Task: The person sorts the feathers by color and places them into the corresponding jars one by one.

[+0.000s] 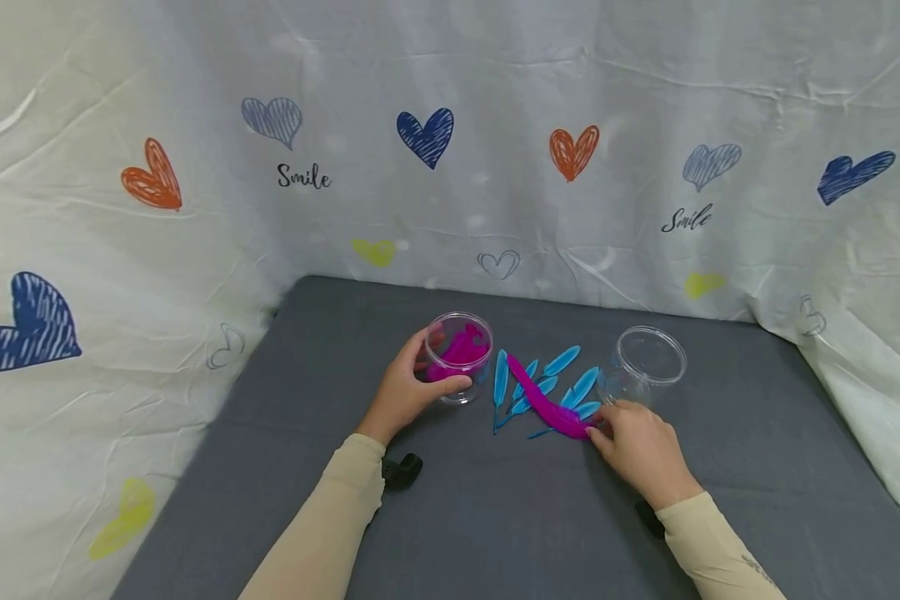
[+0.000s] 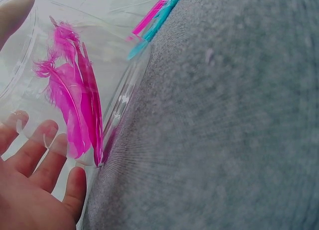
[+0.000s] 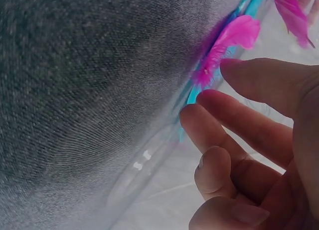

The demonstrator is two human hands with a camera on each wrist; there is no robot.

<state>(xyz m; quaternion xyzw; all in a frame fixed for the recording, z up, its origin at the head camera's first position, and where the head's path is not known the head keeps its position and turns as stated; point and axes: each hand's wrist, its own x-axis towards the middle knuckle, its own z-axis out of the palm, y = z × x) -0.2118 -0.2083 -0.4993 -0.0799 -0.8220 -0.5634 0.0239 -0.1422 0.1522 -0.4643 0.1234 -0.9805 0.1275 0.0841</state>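
My left hand (image 1: 412,379) grips a clear round jar (image 1: 459,398) from its left side, thumb across the front and fingers round the far side. Inside it, in the left wrist view, stand several pink feathers (image 2: 75,100). My right hand (image 1: 637,446) is at the near end of a long, curved pink feather (image 1: 540,400), which lies across several blue feathers (image 1: 561,362) on the cloth. In the right wrist view the thumb and index fingertip stand apart beside that feather's fluffy end (image 3: 212,65).
A second clear jar (image 1: 652,354) stands just beyond my right hand. Dark grey cloth (image 1: 510,517) covers the table. Behind it hangs a white curtain (image 1: 495,200) printed with hearts.
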